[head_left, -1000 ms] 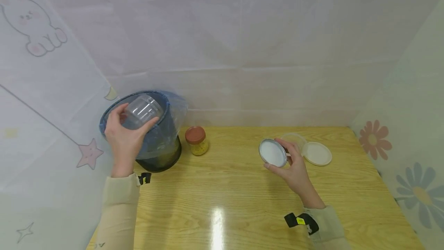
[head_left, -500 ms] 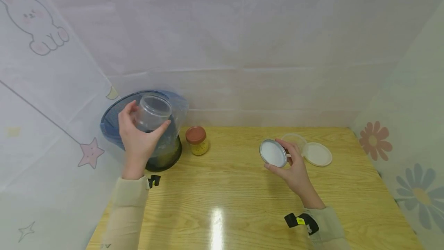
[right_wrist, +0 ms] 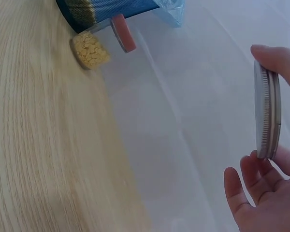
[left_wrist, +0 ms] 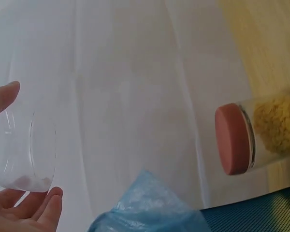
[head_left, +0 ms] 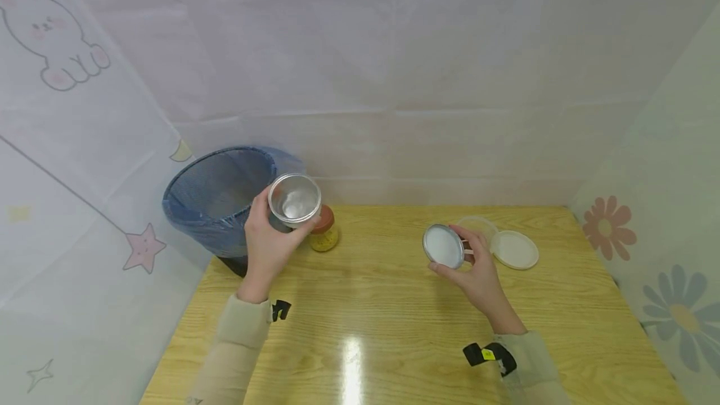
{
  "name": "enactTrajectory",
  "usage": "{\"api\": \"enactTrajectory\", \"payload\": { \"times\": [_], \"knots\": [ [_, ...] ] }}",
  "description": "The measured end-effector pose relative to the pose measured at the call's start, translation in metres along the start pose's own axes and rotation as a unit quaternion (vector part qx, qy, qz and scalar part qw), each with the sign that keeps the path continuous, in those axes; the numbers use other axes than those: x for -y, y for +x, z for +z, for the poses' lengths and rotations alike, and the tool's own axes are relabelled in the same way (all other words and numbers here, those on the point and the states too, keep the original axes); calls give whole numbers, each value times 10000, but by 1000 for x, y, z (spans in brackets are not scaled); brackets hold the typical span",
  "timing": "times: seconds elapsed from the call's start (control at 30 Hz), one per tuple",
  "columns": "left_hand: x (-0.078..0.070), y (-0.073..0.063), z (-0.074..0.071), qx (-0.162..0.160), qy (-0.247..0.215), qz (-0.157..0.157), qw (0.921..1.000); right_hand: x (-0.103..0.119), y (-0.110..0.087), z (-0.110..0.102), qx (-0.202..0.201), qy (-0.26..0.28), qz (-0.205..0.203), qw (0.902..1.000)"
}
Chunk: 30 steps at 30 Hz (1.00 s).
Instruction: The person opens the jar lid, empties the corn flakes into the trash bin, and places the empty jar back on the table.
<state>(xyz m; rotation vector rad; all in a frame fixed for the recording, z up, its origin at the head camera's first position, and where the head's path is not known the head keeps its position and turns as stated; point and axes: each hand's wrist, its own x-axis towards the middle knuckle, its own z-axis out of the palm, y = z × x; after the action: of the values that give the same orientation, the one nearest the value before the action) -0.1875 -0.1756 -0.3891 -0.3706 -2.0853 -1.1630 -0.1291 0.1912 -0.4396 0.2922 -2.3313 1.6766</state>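
My left hand point(head_left: 272, 242) grips a clear plastic jar point(head_left: 295, 199) between thumb and fingers, its open mouth tilted up toward the head camera. In the left wrist view the clear jar point(left_wrist: 26, 150) stands between the thumb above and the fingers below. Over the right part of the table, my right hand point(head_left: 475, 274) pinches a round silver lid point(head_left: 443, 246) by its rim, white face toward the head camera. Edge-on in the right wrist view, the lid point(right_wrist: 267, 113) shows a ridged rim. Behind the left hand's jar, partly hidden, is a red-lidded jar point(head_left: 324, 239) of yellow pieces.
A mesh bin point(head_left: 197, 220) lined with a blue bag stands at the back left of the wooden table point(head_left: 382, 324). Behind the right hand lie a translucent disc point(head_left: 478, 225) and a cream disc point(head_left: 516, 250). White printed sheets point(head_left: 394, 80) enclose the back and sides.
My left hand has carried the clear jar from over the bin to the right, turning its mouth up toward the camera. The right hand with the lid has barely moved.
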Motion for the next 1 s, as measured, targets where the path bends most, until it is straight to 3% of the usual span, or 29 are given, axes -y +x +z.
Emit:
{"api": "enactTrajectory", "payload": {
  "times": [0.13, 0.27, 0.47, 0.63, 0.8, 1.0],
  "knots": [
    [1, -13, 16, 292, -221, -216, 9991, -7, 3, 2, 12, -32, 29, 10000],
    [4, -27, 31, 610, -164, -490, 9968, -27, 6, 7, -3, -202, 124, 9997],
    [9, -53, 56, 1121, -287, -1210, 9859, -67, 10, 17, 176, -371, 345, 9986],
    [14, -78, 76, 1438, -163, -1678, 9751, -74, 7, 24, 275, -422, 584, 9970],
    [18, -98, 93, 1685, -234, -1817, 9685, -82, 6, 30, 312, -628, 644, 9955],
    [33, -113, 115, 1723, -372, -1748, 9687, -101, 9, 36, 479, -681, 1013, 9914]
  ]
}}
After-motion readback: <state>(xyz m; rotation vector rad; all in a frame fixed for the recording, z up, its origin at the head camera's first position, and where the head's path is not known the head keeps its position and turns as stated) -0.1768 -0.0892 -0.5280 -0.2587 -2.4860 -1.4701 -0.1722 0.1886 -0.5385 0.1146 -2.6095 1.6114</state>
